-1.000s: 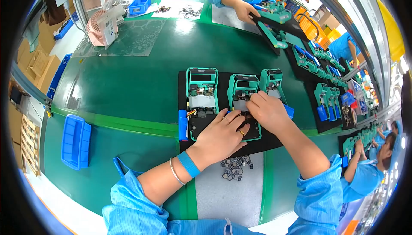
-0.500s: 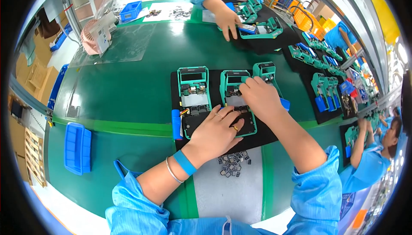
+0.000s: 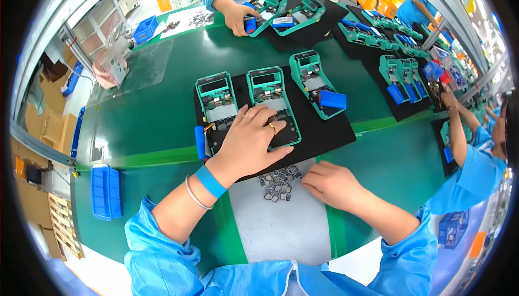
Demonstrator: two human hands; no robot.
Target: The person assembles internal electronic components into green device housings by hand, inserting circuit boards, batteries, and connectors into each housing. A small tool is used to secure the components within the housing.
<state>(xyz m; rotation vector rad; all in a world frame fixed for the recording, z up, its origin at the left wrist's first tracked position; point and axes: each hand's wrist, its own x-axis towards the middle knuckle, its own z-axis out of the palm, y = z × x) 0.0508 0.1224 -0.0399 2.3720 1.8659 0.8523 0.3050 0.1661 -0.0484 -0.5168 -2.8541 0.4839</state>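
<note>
Casing (image 3: 277, 103), green, pale and black inside, lies under spread left fingers (image 3: 261, 119); right fingers (image 3: 316, 180) curl, grip unclear.

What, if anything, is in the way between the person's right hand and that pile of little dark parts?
Nothing visible. The right hand is just right of the pile of small dark parts, its fingers close to the edge; whether they touch, I can't tell. The left hand rests farther forward, over the middle green casing.
</note>
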